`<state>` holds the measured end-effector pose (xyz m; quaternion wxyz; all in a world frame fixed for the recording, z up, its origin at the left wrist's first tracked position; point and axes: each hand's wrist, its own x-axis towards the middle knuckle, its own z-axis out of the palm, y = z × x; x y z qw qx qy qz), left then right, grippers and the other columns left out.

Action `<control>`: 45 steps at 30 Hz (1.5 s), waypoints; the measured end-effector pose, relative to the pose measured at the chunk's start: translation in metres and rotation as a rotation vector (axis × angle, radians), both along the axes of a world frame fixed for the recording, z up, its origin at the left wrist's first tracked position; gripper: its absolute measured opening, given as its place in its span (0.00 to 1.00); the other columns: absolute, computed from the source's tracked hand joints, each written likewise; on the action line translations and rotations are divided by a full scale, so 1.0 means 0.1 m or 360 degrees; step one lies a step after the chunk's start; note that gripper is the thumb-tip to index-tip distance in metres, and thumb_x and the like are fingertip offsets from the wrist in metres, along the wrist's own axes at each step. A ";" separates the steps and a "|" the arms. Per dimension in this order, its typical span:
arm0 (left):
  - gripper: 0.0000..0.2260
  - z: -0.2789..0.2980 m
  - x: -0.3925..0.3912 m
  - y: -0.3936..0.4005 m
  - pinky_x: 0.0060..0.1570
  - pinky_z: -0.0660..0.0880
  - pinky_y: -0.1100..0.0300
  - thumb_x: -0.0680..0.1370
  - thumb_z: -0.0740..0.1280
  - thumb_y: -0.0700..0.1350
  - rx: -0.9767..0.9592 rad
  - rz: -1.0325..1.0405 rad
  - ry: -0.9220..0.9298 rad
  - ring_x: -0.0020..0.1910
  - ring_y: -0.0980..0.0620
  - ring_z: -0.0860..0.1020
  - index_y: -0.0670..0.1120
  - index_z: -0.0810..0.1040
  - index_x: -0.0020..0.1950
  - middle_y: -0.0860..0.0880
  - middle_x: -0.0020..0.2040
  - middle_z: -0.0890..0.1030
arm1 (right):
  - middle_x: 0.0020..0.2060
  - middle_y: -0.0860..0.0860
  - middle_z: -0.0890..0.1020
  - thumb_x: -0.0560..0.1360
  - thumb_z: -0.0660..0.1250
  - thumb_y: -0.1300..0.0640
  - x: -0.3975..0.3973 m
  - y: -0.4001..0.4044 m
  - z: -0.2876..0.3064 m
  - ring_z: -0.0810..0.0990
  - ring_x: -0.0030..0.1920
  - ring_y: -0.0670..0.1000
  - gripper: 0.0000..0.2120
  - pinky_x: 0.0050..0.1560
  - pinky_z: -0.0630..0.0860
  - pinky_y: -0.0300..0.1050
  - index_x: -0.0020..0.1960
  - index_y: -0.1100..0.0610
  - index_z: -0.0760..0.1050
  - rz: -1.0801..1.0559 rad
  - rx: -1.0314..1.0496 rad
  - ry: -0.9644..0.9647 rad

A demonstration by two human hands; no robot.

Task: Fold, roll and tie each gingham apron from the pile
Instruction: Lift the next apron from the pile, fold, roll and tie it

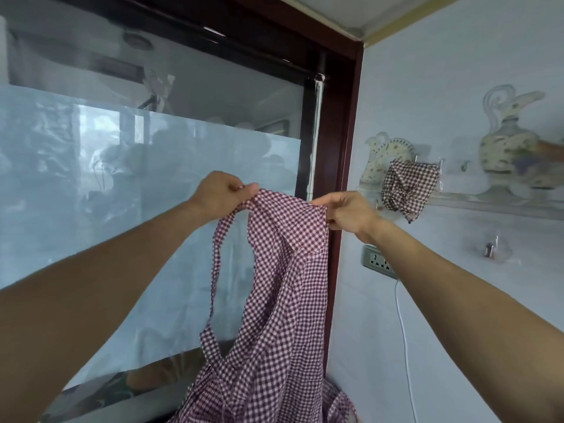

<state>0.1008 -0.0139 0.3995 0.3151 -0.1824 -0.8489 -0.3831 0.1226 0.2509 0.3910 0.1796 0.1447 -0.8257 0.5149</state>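
Note:
I hold a maroon-and-white gingham apron [290, 288] up in front of a window. My left hand [222, 195] pinches its top left corner, where a strap loops down. My right hand [348, 213] grips the top right corner. The cloth hangs straight down, creased, and its lower end meets more gingham fabric [338, 404] bunched at the bottom edge of the view. A second gingham apron [407, 187], knotted into a bundle, hangs from a hook on the wall to the right.
A frosted glass window [137, 209] with a dark wooden frame [345, 148] fills the left. The right wall is tiled with jug pictures [506, 138], small hooks [491, 248], a power socket [378, 264] and a white cable [406, 346].

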 end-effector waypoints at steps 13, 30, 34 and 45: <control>0.24 0.22 0.05 0.29 0.25 0.64 0.61 0.82 0.60 0.58 0.0019 -0.0229 -0.0373 0.23 0.50 0.66 0.43 0.68 0.32 0.46 0.26 0.72 | 0.60 0.55 0.77 0.74 0.73 0.47 0.42 -0.83 -0.15 0.82 0.55 0.54 0.31 0.58 0.81 0.53 0.69 0.52 0.61 0.0227 0.0555 -0.0138; 0.16 0.18 -0.04 -0.33 0.22 0.68 0.62 0.64 0.81 0.49 -0.0377 -0.0152 -0.0206 0.19 0.53 0.71 0.41 0.79 0.36 0.44 0.30 0.79 | 0.47 0.55 0.86 0.80 0.66 0.63 0.12 -0.16 0.23 0.85 0.49 0.55 0.08 0.58 0.81 0.56 0.58 0.62 0.79 0.0110 0.0324 -0.0634; 0.08 0.19 -0.10 -0.27 0.25 0.72 0.62 0.69 0.77 0.40 -0.0384 0.0010 -0.0083 0.19 0.54 0.74 0.45 0.79 0.35 0.47 0.31 0.80 | 0.31 0.53 0.74 0.83 0.60 0.61 0.11 -0.13 0.25 0.78 0.32 0.52 0.07 0.51 0.82 0.56 0.58 0.61 0.74 0.0021 -0.0070 -0.0525; 0.20 0.23 -0.08 0.27 0.29 0.63 0.62 0.71 0.75 0.48 -0.0199 -0.0021 -0.0100 0.30 0.53 0.68 0.38 0.71 0.28 0.47 0.26 0.67 | 0.46 0.50 0.85 0.66 0.77 0.37 0.32 -1.08 -0.17 0.85 0.46 0.49 0.27 0.42 0.85 0.51 0.54 0.54 0.78 0.0137 0.0559 -0.0293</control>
